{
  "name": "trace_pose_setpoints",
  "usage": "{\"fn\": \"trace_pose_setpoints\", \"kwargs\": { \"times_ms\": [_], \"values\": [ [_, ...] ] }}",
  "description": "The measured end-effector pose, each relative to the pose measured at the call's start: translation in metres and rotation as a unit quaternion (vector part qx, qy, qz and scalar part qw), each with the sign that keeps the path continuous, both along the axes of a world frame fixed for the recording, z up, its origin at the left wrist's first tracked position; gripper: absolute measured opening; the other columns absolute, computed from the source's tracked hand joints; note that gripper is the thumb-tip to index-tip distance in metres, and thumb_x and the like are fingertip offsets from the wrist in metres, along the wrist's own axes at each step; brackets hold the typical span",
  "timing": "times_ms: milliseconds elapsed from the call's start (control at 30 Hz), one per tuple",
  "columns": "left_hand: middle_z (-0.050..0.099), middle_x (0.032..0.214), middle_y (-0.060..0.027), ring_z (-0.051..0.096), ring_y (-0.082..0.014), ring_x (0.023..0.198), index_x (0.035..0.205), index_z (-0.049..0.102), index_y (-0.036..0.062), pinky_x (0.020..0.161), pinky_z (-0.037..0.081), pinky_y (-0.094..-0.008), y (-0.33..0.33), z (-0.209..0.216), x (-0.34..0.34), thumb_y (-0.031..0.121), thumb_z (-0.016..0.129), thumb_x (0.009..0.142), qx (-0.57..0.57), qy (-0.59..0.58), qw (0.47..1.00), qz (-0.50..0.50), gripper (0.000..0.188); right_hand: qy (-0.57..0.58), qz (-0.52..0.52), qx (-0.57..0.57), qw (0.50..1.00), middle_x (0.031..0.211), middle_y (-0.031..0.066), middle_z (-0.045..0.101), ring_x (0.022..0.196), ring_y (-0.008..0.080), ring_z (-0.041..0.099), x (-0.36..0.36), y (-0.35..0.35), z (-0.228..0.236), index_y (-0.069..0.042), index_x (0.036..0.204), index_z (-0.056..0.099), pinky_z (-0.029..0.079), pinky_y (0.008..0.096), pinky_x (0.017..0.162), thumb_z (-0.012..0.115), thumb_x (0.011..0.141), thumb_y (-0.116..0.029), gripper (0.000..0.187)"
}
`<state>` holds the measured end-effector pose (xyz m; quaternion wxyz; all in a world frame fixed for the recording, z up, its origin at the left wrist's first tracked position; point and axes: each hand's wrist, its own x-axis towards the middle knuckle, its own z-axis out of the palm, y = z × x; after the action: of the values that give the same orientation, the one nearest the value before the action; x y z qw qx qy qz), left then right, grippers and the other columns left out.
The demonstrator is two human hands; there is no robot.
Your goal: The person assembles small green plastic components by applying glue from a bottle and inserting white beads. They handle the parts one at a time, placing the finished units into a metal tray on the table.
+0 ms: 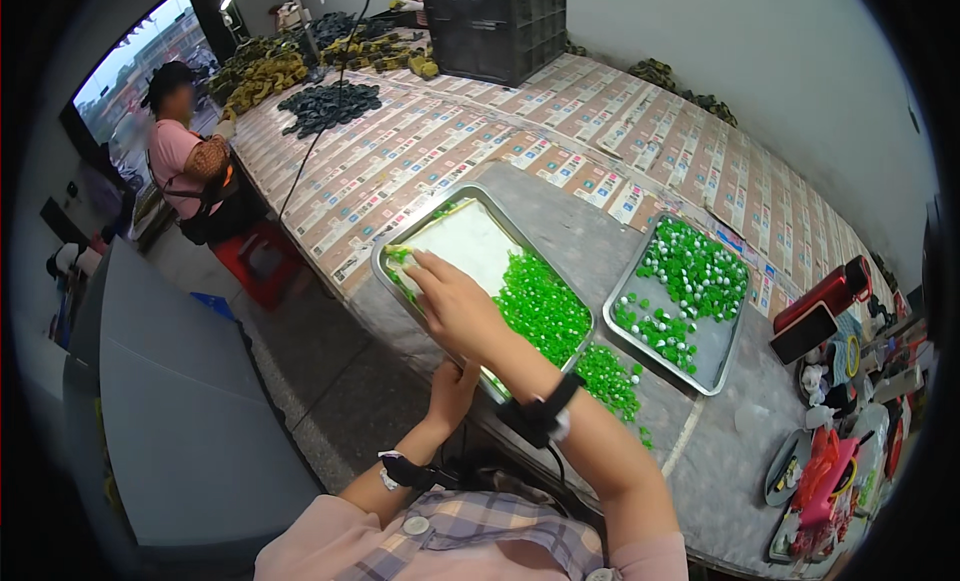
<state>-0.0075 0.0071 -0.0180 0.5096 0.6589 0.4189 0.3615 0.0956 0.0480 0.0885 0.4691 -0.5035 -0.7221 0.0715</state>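
Observation:
A shallow metal tray lies at a slant in front of me, with a white sheet inside it. Small green pieces dotted with white cover its right part, and a few more lie at its left end. Over that left end reaches my right hand, fingers stretched toward the far left and spread slightly, close to the green pieces there. My left hand is at the tray's near edge, its fingers closed around the rim and partly hidden.
A second metal tray on the right holds green pieces and white balls. Loose green pieces lie between the trays. Beyond are a phone, a red bottle and a black crate. A person sits at the far left.

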Motion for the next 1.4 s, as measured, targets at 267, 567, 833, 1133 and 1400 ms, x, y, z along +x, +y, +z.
{"fn": "trace_pose_setpoints", "kwargs": {
  "times_ms": [267, 567, 833, 1133, 1400],
  "values": [
    [0.053, 0.061, -0.0068, 0.047, -0.0098, 0.056, 0.087, 0.048, -0.0021, 0.051, 0.039, -0.0276, 0.005, -0.007, 0.0, 0.027, 0.047, 0.084, 0.012, -0.04, 0.999, -0.012, 0.029, -0.143, 0.001, 0.051, 0.988, 0.098, 0.0154, 0.052, 0.094, 0.0293, 0.049, -0.015, 0.035, -0.024, -0.004, 0.09, 0.053, 0.039, 0.0359, 0.079, 0.052, 0.072, -0.015, 0.021],
    [0.058, 0.073, -0.0098, 0.053, -0.0117, 0.069, 0.085, 0.053, -0.0014, 0.062, 0.041, -0.0279, 0.002, -0.01, 0.007, 0.02, 0.051, 0.082, -0.034, -0.166, 0.985, 0.045, 0.021, 0.005, -0.073, -0.012, 0.997, 0.084, 0.0121, 0.052, 0.08, 0.0289, 0.049, -0.016, 0.05, -0.004, -0.004, 0.086, 0.053, 0.04, 0.0354, 0.072, 0.056, 0.07, -0.011, 0.017],
    [0.058, 0.07, -0.0046, 0.055, -0.0105, 0.069, 0.08, 0.052, 0.0004, 0.06, 0.043, -0.0258, -0.004, 0.027, 0.006, 0.012, 0.048, 0.082, 0.006, 0.015, 1.0, 0.008, 0.012, -0.043, -0.09, 0.021, 0.995, 0.08, 0.0098, 0.051, 0.08, 0.0268, 0.049, -0.027, 0.065, 0.002, -0.006, 0.077, 0.054, 0.04, 0.0355, 0.068, 0.061, 0.065, -0.01, 0.015],
    [0.056, 0.073, -0.0145, 0.056, -0.021, 0.068, 0.091, 0.048, -0.002, 0.062, 0.041, -0.0315, 0.003, -0.005, 0.005, 0.016, 0.05, 0.081, 0.03, -0.017, 0.999, -0.007, 0.021, -0.102, -0.024, 0.039, 0.994, 0.087, 0.0056, 0.056, 0.084, 0.0232, 0.051, -0.012, 0.041, -0.008, -0.009, 0.081, 0.058, 0.04, 0.0333, 0.071, 0.059, 0.065, -0.008, 0.015],
    [0.054, 0.067, -0.0166, 0.053, -0.0222, 0.058, 0.09, 0.046, -0.0028, 0.055, 0.041, -0.0326, 0.0, 0.005, 0.004, 0.02, 0.05, 0.082, -0.006, 0.008, 1.0, 0.003, 0.025, -0.102, -0.004, 0.018, 0.995, 0.088, 0.0049, 0.056, 0.083, 0.0224, 0.051, -0.002, 0.035, -0.014, -0.009, 0.08, 0.059, 0.04, 0.0324, 0.073, 0.06, 0.065, -0.009, 0.015]
  ]
}}
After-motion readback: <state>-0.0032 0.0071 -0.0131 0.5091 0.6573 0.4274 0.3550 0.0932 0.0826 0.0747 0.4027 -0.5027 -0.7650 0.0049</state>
